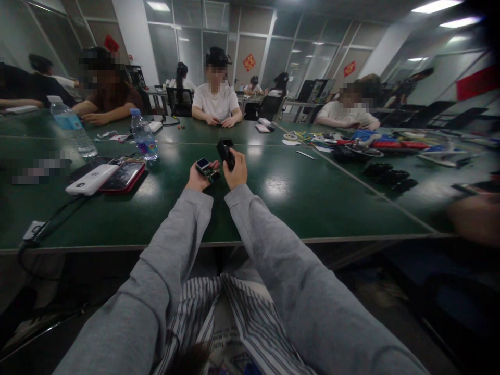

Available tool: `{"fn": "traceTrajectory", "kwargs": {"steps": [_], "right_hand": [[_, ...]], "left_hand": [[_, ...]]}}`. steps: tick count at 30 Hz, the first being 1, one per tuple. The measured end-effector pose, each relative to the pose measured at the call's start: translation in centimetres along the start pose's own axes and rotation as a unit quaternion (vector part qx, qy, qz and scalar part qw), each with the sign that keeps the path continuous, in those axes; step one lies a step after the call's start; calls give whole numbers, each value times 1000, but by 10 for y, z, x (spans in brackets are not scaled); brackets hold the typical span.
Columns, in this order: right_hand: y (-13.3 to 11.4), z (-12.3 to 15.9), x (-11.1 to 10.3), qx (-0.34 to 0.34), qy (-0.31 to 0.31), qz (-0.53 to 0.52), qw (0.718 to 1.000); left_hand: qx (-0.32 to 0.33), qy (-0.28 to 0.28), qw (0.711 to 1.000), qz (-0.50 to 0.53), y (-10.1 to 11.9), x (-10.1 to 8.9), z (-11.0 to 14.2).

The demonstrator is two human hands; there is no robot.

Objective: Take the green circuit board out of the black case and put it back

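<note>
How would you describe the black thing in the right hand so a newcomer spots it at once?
At the near side of the green table, follow the two grey sleeves to the hands. The right hand holds up a small, boxy black case. It looks dark all over, unlike the green circuit board with a little screen in the left hand.

long plain grey sleeves (164, 265) cover both arms down to the wrists. below is a striped garment (199, 297), open over a printed shirt (230, 338).
</note>
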State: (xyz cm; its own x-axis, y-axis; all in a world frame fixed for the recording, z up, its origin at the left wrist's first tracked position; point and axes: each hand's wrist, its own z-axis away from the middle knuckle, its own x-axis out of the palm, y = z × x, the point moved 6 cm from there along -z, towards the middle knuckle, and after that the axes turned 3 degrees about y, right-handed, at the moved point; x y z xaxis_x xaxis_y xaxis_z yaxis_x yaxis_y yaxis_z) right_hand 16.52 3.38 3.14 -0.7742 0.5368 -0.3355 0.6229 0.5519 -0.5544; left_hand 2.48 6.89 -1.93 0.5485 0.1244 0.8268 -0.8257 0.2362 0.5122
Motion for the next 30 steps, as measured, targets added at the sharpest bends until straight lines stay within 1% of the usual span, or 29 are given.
{"fn": "traceTrajectory", "kwargs": {"steps": [2,5,8,10,12,19,24,26,30], "right_hand": [[6,0,2,1,-6,17,1000],[7,4,10,-9,-45,18,999],[5,7,19,-10,-88,-3,996],[7,7,22,1,-100,-24,995],[9,6,23,16,-101,-53,993],[20,3,28,79,-105,-166,977],[41,-2,40,148,-82,-278,946],[49,-3,45,167,-79,-297,937],[60,-3,50,186,-88,-297,933]], "left_hand": [[-5,-3,1000,-4,-1,-1,-1],[-8,4,1000,-8,-1,-2,-1],[-2,29,1000,-3,0,-6,-1],[0,48,999,6,1,-8,0],[-3,56,998,11,1,-10,-1],[-6,38,999,13,1,-12,-6],[-7,52,999,8,1,-15,-6],[-9,51,999,5,1,-14,-6],[-9,50,999,-12,1,-14,-4]]}}
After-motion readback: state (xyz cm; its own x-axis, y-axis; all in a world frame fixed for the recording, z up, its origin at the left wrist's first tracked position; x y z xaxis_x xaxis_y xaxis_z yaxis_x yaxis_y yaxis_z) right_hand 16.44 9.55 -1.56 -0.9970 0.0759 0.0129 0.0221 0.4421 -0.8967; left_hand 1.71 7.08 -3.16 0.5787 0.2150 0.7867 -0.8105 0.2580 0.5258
